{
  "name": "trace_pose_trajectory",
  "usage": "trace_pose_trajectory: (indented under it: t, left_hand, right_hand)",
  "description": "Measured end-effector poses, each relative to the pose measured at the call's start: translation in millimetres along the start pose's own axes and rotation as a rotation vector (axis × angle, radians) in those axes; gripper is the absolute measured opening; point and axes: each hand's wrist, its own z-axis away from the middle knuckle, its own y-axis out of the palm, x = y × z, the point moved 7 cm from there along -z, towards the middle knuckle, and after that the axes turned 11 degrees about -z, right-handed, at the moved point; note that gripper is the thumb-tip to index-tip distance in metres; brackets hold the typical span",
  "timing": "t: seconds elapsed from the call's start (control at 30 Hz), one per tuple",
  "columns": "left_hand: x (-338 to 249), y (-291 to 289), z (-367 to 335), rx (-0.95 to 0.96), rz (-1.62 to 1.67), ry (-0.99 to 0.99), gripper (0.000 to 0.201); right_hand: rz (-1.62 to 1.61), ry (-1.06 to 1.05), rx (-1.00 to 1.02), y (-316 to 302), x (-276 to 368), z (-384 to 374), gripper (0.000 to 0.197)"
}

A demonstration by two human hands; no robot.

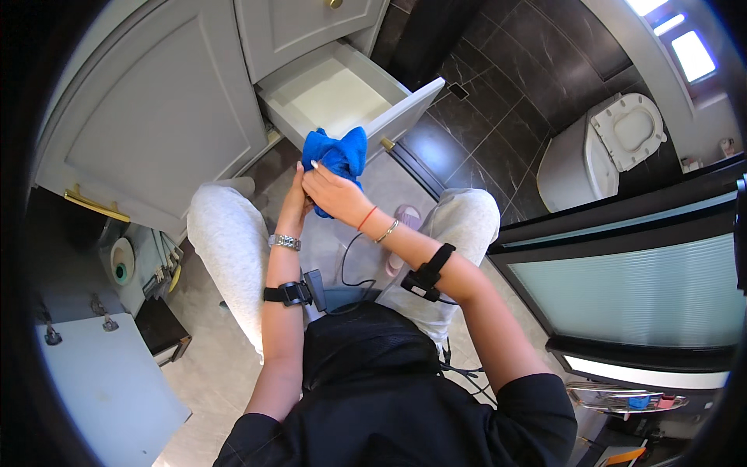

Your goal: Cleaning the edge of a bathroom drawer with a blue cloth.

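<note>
A bunched-up blue cloth (348, 152) is gripped between my two hands, just in front of an open white drawer (331, 93). My left hand (294, 196) closes on the cloth's near left side, its fingers partly hidden behind the right hand. Across the front of the cloth lies my right hand (336, 191), its fingers curled against the fabric. The drawer is pulled out from a grey cabinet, and its visible floor is bare and pale. A brass knob (387, 144) sits on the drawer front, right of the cloth.
A cabinet door (156, 109) with a brass handle (95, 204) stands swung out on the left. Far right is a toilet (583, 159) with its lid up, on dark tiles. A framed ribbed-glass door (630, 300) stands at the right. A thin black cable (345, 268) hangs below my hands.
</note>
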Motion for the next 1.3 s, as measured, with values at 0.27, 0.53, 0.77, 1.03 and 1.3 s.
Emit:
trace_pose_trajectory:
  t: [0.27, 0.53, 0.77, 1.03, 1.3]
  left_hand:
    - [-12.2, 11.3, 12.7, 0.02, -0.114, 0.078, 0.061]
    - [5.4, 8.4, 7.0, 0.23, -0.09, 0.062, 0.078]
    - [14.6, 26.1, -7.3, 0.364, -0.089, 0.098, 0.085]
    - [14.4, 9.1, 2.7, 0.245, -0.193, 0.131, 0.078]
    - [22.8, 0.6, -12.6, 0.228, -0.32, 0.059, 0.081]
  right_hand:
    - [-1.017, 0.1, -0.494, -43.1, -62.5, 24.6, 0.035]
    - [-0.934, 0.957, -1.031, -41.1, -164.1, 67.4, 0.024]
    - [-1.385, 2.334, -1.183, 151.3, -152.3, 173.7, 0.054]
    - [-1.525, 1.754, -0.912, 63.1, -94.1, 88.3, 0.042]
    - [-1.511, 1.626, -0.923, 42.6, -89.6, 77.2, 0.031]
